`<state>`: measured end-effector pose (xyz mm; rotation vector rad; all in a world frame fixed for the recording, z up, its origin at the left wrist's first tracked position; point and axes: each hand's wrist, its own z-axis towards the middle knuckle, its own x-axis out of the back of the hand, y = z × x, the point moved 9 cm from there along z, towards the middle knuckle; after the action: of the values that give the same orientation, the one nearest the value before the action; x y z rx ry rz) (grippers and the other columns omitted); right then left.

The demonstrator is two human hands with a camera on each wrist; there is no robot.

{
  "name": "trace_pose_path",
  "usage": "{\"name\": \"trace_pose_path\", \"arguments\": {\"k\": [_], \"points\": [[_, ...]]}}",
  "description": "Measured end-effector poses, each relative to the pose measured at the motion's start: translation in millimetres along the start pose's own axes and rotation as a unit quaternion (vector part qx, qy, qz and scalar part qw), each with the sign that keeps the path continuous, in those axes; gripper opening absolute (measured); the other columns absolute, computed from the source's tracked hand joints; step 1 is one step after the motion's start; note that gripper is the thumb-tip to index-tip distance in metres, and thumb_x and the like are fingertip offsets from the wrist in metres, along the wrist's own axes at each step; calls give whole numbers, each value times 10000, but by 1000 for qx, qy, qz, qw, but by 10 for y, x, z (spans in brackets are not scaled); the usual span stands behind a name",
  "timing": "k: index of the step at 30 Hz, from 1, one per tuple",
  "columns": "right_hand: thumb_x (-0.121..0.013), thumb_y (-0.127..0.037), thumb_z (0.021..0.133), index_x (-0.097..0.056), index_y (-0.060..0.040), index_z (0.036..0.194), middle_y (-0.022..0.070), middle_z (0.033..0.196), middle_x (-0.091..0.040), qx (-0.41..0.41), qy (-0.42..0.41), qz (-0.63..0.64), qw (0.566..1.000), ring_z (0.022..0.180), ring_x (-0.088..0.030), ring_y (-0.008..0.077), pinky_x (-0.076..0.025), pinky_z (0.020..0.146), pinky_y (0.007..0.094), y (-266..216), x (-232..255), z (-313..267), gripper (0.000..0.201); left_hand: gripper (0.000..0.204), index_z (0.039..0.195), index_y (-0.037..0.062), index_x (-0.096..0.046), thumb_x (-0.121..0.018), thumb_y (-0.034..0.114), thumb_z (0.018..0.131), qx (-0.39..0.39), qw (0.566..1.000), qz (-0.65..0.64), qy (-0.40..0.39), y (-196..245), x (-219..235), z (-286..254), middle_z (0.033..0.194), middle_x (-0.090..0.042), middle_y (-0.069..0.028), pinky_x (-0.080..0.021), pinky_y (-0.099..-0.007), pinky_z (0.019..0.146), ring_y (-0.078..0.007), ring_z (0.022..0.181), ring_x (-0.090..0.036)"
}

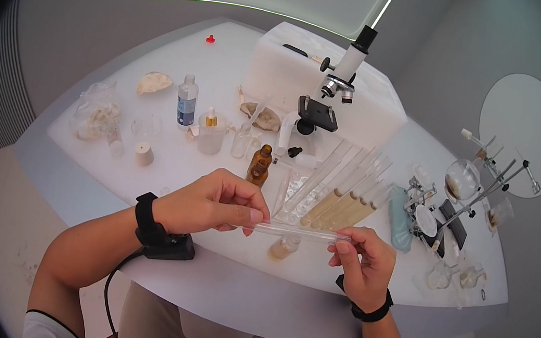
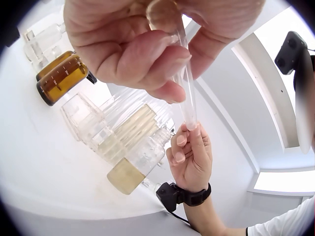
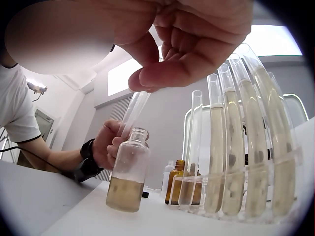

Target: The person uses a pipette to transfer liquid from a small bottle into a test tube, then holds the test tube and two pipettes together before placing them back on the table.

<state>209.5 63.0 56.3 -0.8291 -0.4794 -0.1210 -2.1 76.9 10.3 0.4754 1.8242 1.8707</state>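
Observation:
An empty clear glass test tube (image 1: 299, 232) lies roughly level between my two hands above the table's front. My left hand (image 1: 214, 204) grips one end with thumb and curled fingers. At the other end, my right hand (image 1: 366, 262) pinches the tube between thumb and fingertips; the left wrist view shows a rounded tip (image 2: 191, 125) there. Below the tube stands a small clear glass bottle (image 3: 127, 191), uncapped, part filled with cloudy yellowish liquid. Just beyond, a clear rack (image 3: 236, 179) holds several upright test tubes (image 3: 233, 142) with similar liquid, plus empty ones.
An open amber bottle (image 1: 259, 165) stands beyond my left hand. Farther back are a microscope (image 1: 339, 75), a white foam block (image 1: 279, 56), a blue-labelled bottle (image 1: 186, 102) and a beaker (image 1: 210, 138). Stand-mounted glassware (image 1: 464, 180) and a teal pouch (image 1: 401, 222) lie to the right.

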Motion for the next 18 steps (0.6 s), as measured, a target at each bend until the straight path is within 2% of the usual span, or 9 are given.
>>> {"name": "trace_pose_path", "arguments": {"k": [7,16,18], "points": [[-640,1,904,-653,38,943,82,735,-677,-5,8,4,1000,597,-659,121,-525,525,224,13,15,-10,55,181,1009,-11,-685,-617,140,936,1,1000,0,-3,-11,7,6,780,-630,-24,-342,-200,527,-32,632,-470],[-662,-7,890,-670,38,994,76,743,-670,-5,11,6,1000,594,-655,113,-504,556,210,21,37,-4,114,182,1009,0,-688,-618,153,940,-6,1000,2,-3,-27,14,16,776,-641,-28,-356,-199,527,-36,606,-464],[-661,-9,891,-673,35,1010,76,765,-671,2,8,5,1000,595,-655,110,-502,562,207,15,32,-3,128,183,1002,1,-689,-636,164,939,5,1000,11,-4,-30,11,9,795,-647,-19,-388,-195,564,-36,654,-506]]}}
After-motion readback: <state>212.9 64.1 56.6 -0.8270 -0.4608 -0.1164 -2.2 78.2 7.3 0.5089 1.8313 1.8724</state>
